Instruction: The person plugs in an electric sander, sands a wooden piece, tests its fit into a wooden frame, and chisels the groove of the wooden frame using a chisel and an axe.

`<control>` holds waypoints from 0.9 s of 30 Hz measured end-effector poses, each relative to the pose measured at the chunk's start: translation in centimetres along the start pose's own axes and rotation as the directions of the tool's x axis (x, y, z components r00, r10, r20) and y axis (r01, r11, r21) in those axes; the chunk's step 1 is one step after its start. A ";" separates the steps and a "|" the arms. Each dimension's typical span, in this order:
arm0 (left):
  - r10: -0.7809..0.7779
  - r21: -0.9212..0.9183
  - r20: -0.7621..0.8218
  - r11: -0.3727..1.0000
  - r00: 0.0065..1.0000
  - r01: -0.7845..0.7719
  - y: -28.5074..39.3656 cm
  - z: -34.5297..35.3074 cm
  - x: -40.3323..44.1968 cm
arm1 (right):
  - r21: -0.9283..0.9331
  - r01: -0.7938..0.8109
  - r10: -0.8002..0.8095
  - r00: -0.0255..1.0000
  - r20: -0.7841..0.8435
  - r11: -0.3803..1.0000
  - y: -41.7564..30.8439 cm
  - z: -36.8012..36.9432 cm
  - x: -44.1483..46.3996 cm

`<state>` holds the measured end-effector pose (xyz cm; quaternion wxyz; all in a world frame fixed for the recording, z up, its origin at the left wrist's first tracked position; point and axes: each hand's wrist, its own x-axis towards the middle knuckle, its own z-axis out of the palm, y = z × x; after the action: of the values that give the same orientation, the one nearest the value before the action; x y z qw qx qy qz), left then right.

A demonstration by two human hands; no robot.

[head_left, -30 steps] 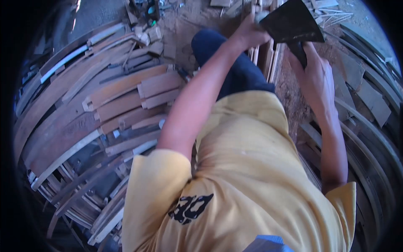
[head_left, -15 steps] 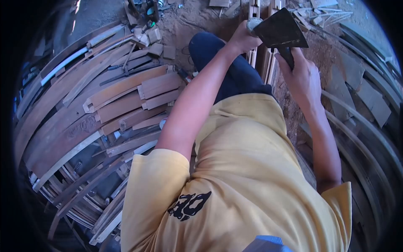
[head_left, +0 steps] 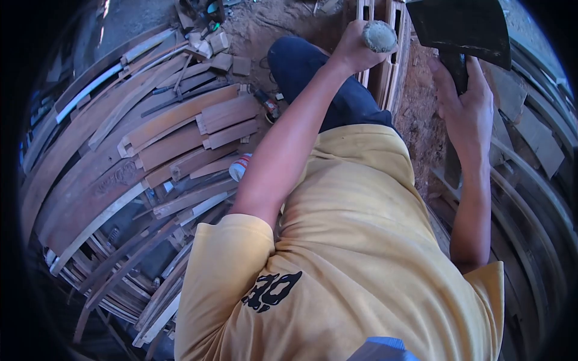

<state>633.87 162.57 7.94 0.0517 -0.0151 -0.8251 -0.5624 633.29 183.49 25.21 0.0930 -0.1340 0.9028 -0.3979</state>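
My left hand (head_left: 354, 51) is closed around a handle with a round, worn grey end (head_left: 379, 37); its lower part is hidden. Beneath that hand run upright-looking wooden pieces with slots (head_left: 391, 67), beside my bent knee in dark trousers. To the right, my right hand (head_left: 472, 117) grips the dark handle of a tool with a broad, flat, dark blade (head_left: 460, 27). The blade is raised and stands apart from the grey handle end.
Stacked wooden boards and jointed pieces (head_left: 174, 123) fill the left side. A white and red container (head_left: 239, 167) lies by my left forearm. Small wood blocks (head_left: 221, 61) sit at the upper left, with curved-looking boards (head_left: 542, 144) at the right and reddish shavings (head_left: 421, 90) between.
My right hand and the dark-bladed tool have swung right, away from the handle end. My left hand has shifted slightly right, and the handle's round end now faces up.
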 end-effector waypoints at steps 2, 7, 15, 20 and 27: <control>-0.011 -0.032 -0.097 0.999 0.995 0.008 -0.6 1.0 1.1 | 0.030 -0.037 0.037 0.999 0.024 0.999 -0.1 -0.3 0.0; -0.171 -0.224 -0.137 0.965 0.976 0.138 2.6 -2.2 5.8 | 0.066 -0.088 0.086 0.996 0.027 0.994 -0.6 -0.6 -0.2; -0.176 -0.313 -0.173 0.943 0.969 0.116 4.1 -2.7 3.9 | 0.117 -0.200 0.191 0.978 0.086 0.973 -1.1 -1.1 0.2; -0.284 -0.223 -0.082 0.940 0.955 0.260 4.2 -3.2 3.4 | 0.092 -0.209 0.197 0.973 0.117 0.974 -1.3 -1.0 -0.1; -0.248 -0.222 -0.039 0.947 0.968 0.233 2.6 -2.3 2.8 | 0.090 -0.229 0.216 0.967 0.132 0.969 -1.8 -0.7 -0.4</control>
<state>631.44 161.33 11.44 0.0082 0.0990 -0.7528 -0.6508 633.80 182.95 27.07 0.1986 -0.0507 0.8827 -0.4229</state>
